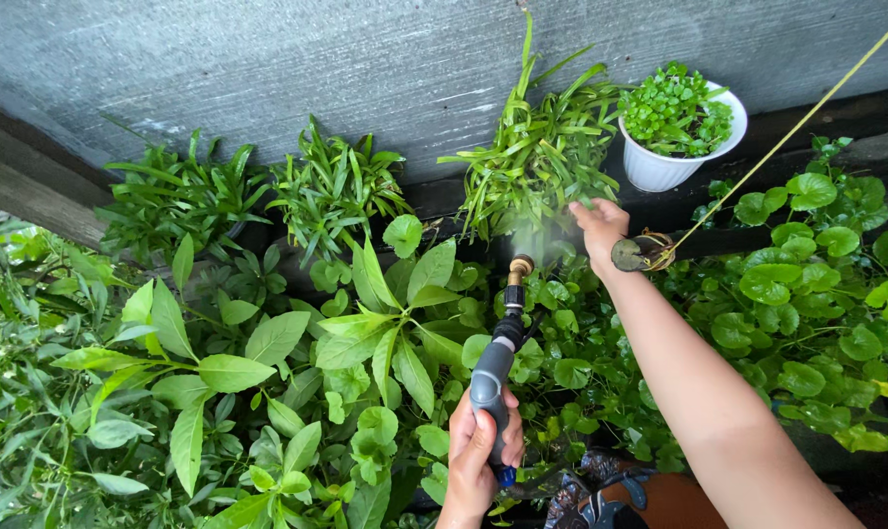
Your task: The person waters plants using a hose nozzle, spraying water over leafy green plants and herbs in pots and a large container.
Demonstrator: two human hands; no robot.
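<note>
— Green leaves fill almost the whole head view. What is that in the middle?

— A grey spray nozzle (493,377) with a brass tip. The left hand (480,453) holds it low in the view. The fingers are wrapped tight around the handle, close together. The tip points up at the plants, and a thin mist (537,240) comes out of it.

— And the other hand?

— The right hand (598,225) reaches far up, to the grass-like plant (542,162) by the grey wall (268,59). It touches the long thin leaves. The fingers are curled in, but I cannot tell if they pinch a leaf.

— What is near that hand?

— Just beside it is the cut end of a dark pole (632,255), with a yellow string (787,137) tied on. The string runs up to the right corner. A white pot (665,167) with small round leaves sits above, against the wall.

— And under the nozzle?

— A bush with big pointed leaves (366,343). Round leaves (807,274) spread out on the right side.
</note>
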